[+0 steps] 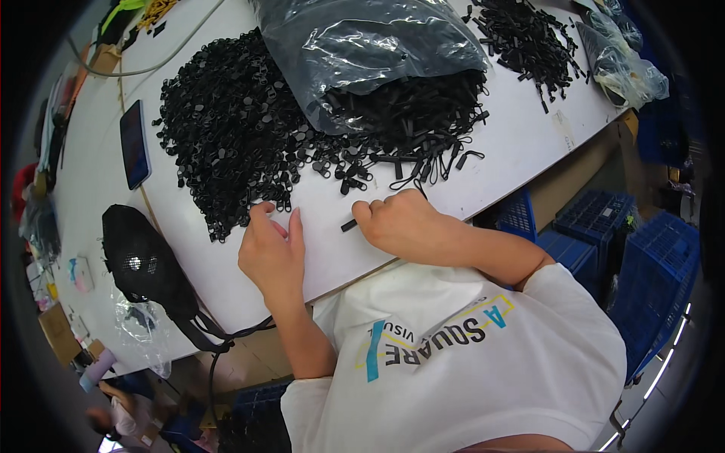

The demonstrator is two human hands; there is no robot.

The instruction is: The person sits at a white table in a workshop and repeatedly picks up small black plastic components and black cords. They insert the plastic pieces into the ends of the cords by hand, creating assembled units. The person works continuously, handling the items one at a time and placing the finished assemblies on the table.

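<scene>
My left hand (273, 253) is at the near edge of a large heap of black zipper sliders (230, 113). Its thumb and forefinger stand apart, with the forefinger reaching the lowest sliders, and I make out nothing between them. My right hand (404, 226) is closed around a black cord zipper pull (348, 225). The pull's dark end sticks out to the left of the fingers, and a bit of cord shows above the knuckles. Beyond this hand, more cord pulls (423, 121) spill from a big grey plastic bag (370, 45).
A phone (135, 145) and a black mesh bag or cap-like item (140, 253) with straps lie on the left of the white table (332, 253). Another heap of black pulls (525, 41) lies far right beside clear plastic bags (623, 60). Blue crates (653, 279) stand below the right edge.
</scene>
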